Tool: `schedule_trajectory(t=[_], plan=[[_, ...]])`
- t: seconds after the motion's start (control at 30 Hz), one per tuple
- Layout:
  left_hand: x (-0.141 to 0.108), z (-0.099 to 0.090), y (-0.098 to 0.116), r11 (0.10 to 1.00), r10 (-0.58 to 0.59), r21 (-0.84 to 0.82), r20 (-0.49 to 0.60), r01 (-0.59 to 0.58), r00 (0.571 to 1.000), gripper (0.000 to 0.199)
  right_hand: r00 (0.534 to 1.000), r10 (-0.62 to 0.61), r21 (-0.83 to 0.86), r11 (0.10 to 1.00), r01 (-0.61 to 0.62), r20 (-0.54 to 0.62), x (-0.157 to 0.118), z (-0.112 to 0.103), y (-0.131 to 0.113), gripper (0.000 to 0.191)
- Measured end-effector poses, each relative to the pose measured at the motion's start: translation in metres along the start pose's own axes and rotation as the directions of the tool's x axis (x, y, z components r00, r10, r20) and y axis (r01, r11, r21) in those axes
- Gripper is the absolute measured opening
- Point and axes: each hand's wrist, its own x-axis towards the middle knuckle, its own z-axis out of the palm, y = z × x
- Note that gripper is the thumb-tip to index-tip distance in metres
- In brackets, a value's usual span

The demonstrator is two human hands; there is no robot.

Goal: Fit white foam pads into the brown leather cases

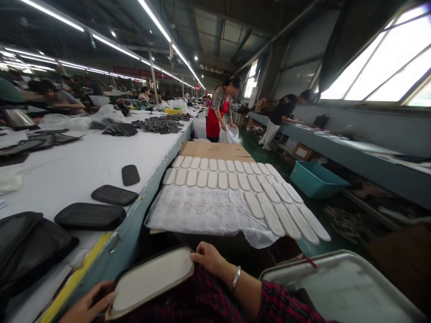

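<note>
A long white oval panel (pixel 153 280) with a dark edge lies tilted over my lap, between both hands. At its lower left end, my left hand (pixel 89 303) grips the rim with thumb and fingers. My right hand (pixel 208 258), below a silver bracelet, pinches the panel's upper right end. Beyond them, rows of similar white oval pieces (pixel 212 179) lie on a white sheet (pixel 195 211) over a low surface. Black oval pads (pixel 90 216) rest on the white table (pixel 101 157) to the left.
A brown cardboard sheet (pixel 215 149) lies behind the rows. A person in a red apron (pixel 213 119) handles a white bag (pixel 229 134). Right are a teal bin (pixel 316 179) and, nearer, a pale tray (pixel 350 287). Another person (pixel 281 112) leans at the side bench.
</note>
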Motion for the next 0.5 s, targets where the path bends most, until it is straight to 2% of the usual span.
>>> schedule_trajectory(t=[0.13, 0.27, 0.5], plan=[[-0.011, 0.002, 0.011, 1.000, -0.002, -0.022, 0.036, 0.003, 0.999, 0.062, 0.996, -0.080, -0.094, 0.992, 0.078, -0.024, 0.000, -0.002, -0.001, 0.020], [-0.011, 0.007, 0.005, 0.994, -0.019, -0.110, -0.010, 0.017, 1.000, 0.069, 0.991, -0.122, -0.164, 0.980, 0.112, -0.050, -0.002, -0.004, -0.006, 0.020], [-0.007, 0.004, -0.002, 0.998, -0.001, -0.059, 0.017, 0.002, 1.000, 0.075, 0.988, -0.146, -0.212, 0.968, 0.134, -0.044, -0.005, -0.006, -0.010, 0.020]])
